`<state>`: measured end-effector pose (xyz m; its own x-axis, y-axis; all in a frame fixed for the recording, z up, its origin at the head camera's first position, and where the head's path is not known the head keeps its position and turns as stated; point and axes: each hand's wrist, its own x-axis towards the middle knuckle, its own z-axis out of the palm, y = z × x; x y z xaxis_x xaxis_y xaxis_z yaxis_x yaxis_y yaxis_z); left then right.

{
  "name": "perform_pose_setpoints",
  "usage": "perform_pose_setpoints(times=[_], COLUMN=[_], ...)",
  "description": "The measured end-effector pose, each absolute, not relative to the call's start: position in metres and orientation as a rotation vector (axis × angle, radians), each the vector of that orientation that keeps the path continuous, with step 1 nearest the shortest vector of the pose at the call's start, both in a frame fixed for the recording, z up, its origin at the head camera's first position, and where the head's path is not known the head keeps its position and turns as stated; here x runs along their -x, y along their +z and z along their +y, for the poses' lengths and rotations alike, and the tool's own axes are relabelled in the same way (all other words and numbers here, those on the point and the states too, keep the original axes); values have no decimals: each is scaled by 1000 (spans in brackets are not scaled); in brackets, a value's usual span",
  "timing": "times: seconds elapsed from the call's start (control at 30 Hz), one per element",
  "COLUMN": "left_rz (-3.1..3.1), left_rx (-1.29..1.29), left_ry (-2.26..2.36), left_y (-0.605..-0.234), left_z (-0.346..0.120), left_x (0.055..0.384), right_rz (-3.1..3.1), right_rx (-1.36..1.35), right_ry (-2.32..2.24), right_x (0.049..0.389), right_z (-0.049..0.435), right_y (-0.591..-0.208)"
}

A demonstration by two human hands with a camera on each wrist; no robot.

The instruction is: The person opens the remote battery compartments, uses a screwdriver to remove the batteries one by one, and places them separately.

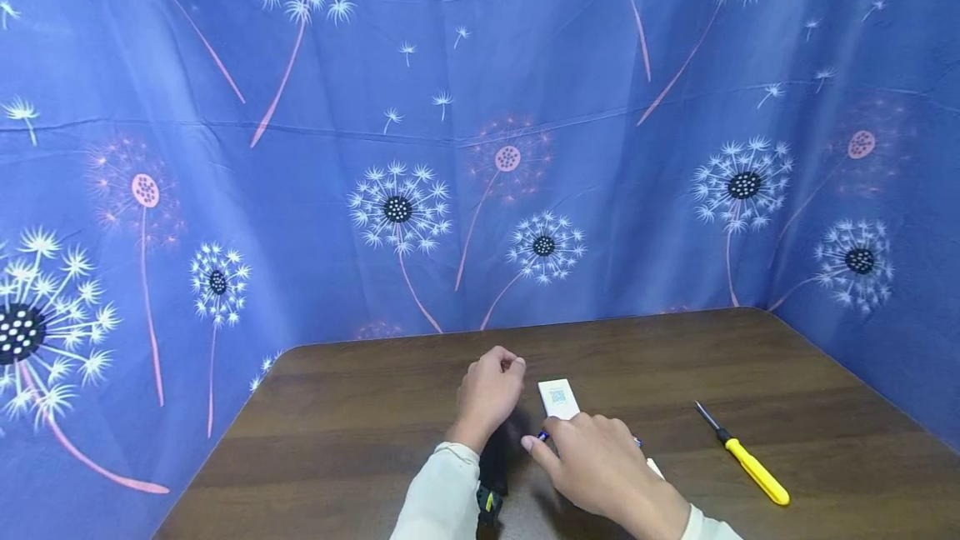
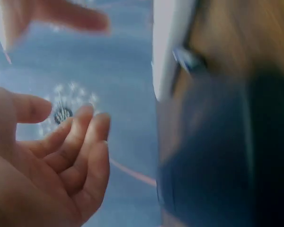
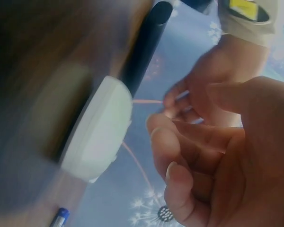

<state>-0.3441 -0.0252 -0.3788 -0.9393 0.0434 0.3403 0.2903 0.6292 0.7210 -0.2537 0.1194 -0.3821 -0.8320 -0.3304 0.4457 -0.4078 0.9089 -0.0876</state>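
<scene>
My left hand [image 1: 491, 394] is raised over the table, fingers loosely bent with nothing between them; its palm shows in the left wrist view. To its right, my right hand [image 1: 600, 465] hovers palm down, and its curled fingers [image 3: 180, 182] are empty in the right wrist view. Just beyond the right hand lies a white rectangular piece with a printed QR code [image 1: 557, 397], partly hidden by that hand. A blue battery [image 3: 60, 218] lies nearby. A rounded white piece [image 3: 97, 135] and a black object [image 3: 149, 45] sit on the table beside the hands.
A screwdriver with a yellow handle [image 1: 757, 469] lies on the brown wooden table [image 1: 337, 407], right of the hands. A blue curtain with dandelion prints [image 1: 450, 190] hangs behind the table.
</scene>
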Motion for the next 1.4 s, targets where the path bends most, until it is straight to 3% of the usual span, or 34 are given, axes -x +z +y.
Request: perform_pose_setpoints(times=[0.3, 1.4], left_rz=[-2754, -2936], left_rx=[148, 75], left_ry=[-727, -770], left_y=[-388, -393], left_z=[-51, -58], left_x=[347, 357], right_rz=[-2589, -2827], right_rx=[-655, -705], right_ry=[126, 299], right_x=[246, 255], right_z=[107, 85], right_y=[-381, -379])
